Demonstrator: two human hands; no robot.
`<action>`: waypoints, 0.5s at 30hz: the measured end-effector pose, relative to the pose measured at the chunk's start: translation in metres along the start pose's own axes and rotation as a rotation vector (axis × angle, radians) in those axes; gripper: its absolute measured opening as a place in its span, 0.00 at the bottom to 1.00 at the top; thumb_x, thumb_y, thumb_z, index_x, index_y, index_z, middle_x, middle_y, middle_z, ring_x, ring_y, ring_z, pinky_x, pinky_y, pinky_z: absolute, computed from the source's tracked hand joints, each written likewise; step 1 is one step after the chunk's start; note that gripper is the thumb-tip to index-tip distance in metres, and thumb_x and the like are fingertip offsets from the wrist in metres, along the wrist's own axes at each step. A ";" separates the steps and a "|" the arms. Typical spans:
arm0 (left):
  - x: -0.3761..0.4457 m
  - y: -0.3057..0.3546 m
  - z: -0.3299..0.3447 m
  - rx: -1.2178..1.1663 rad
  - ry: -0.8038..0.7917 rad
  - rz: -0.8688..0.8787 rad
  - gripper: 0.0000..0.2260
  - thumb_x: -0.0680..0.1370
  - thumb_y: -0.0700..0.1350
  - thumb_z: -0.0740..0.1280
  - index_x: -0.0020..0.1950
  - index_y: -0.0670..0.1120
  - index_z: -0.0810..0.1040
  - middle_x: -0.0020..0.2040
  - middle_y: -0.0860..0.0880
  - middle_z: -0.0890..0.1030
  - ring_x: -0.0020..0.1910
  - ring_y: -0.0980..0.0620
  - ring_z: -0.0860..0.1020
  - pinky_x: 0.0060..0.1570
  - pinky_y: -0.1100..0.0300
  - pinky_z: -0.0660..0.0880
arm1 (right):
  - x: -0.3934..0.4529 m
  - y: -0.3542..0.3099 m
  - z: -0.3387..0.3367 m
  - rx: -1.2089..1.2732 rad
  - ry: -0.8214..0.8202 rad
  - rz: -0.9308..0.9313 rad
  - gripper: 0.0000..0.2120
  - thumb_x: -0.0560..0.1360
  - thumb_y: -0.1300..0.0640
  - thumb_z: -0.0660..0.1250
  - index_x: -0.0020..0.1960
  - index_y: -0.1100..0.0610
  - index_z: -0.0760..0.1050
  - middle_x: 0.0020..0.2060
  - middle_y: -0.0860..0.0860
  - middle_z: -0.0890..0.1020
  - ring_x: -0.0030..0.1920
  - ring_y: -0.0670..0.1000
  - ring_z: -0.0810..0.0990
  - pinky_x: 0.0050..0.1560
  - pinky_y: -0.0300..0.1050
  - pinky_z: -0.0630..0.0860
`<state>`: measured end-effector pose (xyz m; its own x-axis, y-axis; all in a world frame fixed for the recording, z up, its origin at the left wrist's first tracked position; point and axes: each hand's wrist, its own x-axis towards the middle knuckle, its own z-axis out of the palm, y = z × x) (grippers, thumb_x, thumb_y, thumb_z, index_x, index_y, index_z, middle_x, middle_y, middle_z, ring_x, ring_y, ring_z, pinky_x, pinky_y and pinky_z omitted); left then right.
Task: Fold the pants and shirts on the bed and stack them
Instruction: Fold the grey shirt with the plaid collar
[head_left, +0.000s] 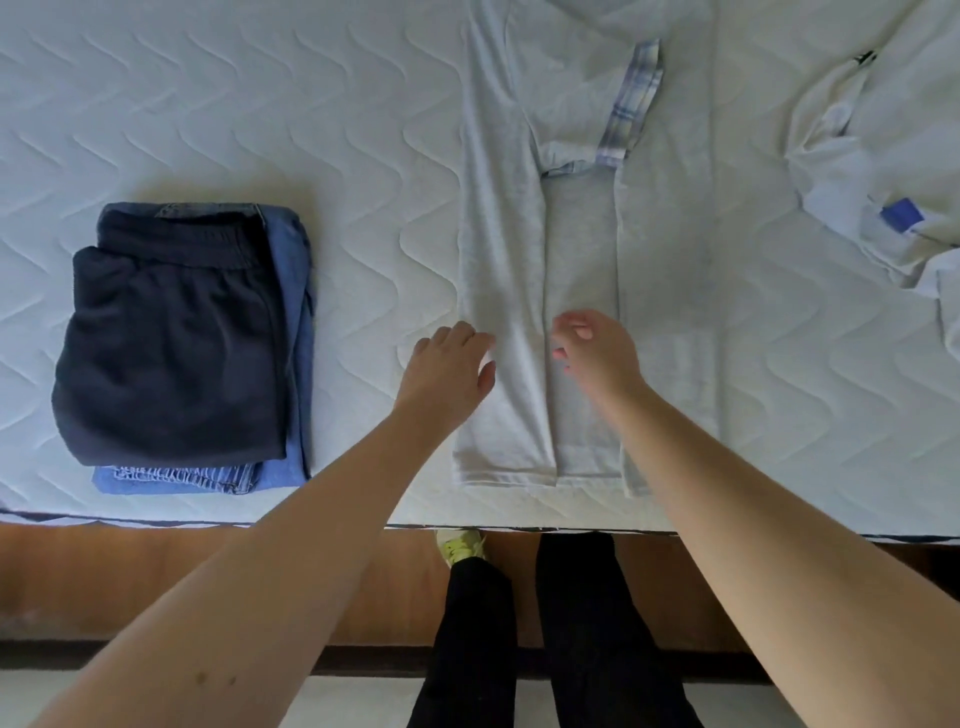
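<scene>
Bed (208, 104) had a white quilted mattress cover with a wavy stitch pattern; its near edge ran across the lower third of the view.

Light grey shirt (582, 260) lay flat in the middle of the bed, lengthwise away from the person, hem at the near edge. Both sides were folded inward, and the folded edges left a narrow strip of the middle panel showing. Plaid-lined cuff (631, 104) of one sleeve lay on top, angled toward the centre fold.

Left hand (449, 371) sat at the shirt's left edge, palm down, fingers relaxed and slightly spread, gripping nothing. Contact with the fabric likely, but could not confirm. Right hand (592, 348) was over the centre panel, fingers loosely curled, nothing held. Could not tell whether it touched the cloth. The hands were near each other but apart.

Folded stack sat on the left of the bed, well apart from the shirt: dark navy pants (171, 348) on top, blue jeans (296, 338) under them, denim showing along the right side and near edge.

White garment (857, 171) lay crumpled and unfolded at the far right, with a blue tag (901, 214) visible on it.

Below the bed edge: wooden bed frame (156, 582), the person's legs in black trousers (597, 623), one yellow-green shoe (460, 545).
</scene>
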<state>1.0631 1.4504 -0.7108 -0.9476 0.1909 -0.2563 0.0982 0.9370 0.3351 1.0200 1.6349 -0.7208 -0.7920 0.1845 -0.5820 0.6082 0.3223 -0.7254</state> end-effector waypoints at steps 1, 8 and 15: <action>0.011 0.001 -0.001 0.023 -0.010 0.023 0.16 0.80 0.49 0.62 0.68 0.47 0.74 0.64 0.46 0.74 0.61 0.46 0.74 0.59 0.51 0.69 | 0.008 -0.007 0.000 0.042 0.001 0.004 0.04 0.77 0.54 0.67 0.50 0.52 0.78 0.45 0.51 0.84 0.40 0.50 0.83 0.48 0.50 0.79; 0.052 0.006 -0.003 0.101 -0.126 0.045 0.27 0.80 0.54 0.63 0.78 0.51 0.60 0.78 0.48 0.60 0.76 0.48 0.59 0.71 0.51 0.60 | 0.047 -0.044 -0.020 0.270 -0.046 0.048 0.11 0.78 0.55 0.66 0.60 0.53 0.73 0.53 0.51 0.81 0.42 0.46 0.82 0.39 0.37 0.76; 0.078 0.017 -0.027 0.074 -0.179 0.002 0.22 0.81 0.53 0.61 0.75 0.51 0.66 0.75 0.49 0.65 0.74 0.48 0.63 0.72 0.52 0.60 | 0.075 -0.076 -0.049 0.341 -0.129 0.130 0.08 0.79 0.55 0.65 0.57 0.54 0.75 0.52 0.52 0.82 0.44 0.48 0.83 0.40 0.40 0.77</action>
<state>0.9827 1.4730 -0.7005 -0.8789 0.2351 -0.4151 0.1278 0.9543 0.2701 0.9114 1.6699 -0.6912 -0.7068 0.0779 -0.7031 0.7035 -0.0269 -0.7102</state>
